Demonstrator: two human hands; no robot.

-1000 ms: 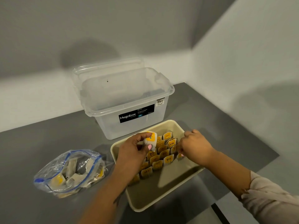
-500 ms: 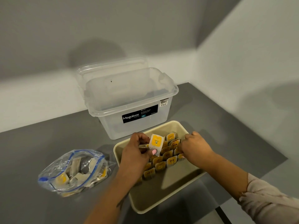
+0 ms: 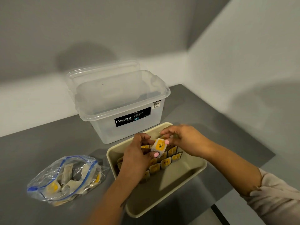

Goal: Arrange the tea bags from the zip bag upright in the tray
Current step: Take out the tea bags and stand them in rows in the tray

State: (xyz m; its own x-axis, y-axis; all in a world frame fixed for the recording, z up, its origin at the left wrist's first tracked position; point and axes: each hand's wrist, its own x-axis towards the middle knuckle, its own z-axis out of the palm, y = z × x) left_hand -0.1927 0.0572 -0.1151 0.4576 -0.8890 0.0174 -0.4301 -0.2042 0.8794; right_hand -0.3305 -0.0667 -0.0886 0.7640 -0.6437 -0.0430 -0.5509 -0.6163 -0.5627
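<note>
Tea bags (image 3: 164,163) stand upright in rows at the far end of the cream tray (image 3: 191,174); more lie in the zip bag (image 3: 65,179) to its left. Behind, the clear bin (image 3: 123,104) reads "Megabox". Above the tray, both hands, left hand (image 3: 138,157) and right hand (image 3: 183,139), pinch one tea bag (image 3: 159,146).

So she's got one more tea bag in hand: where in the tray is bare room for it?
The tray floor is bare along its near half, between the tea bag rows and the near rim. The far half is crowded with upright bags and both hands.
</note>
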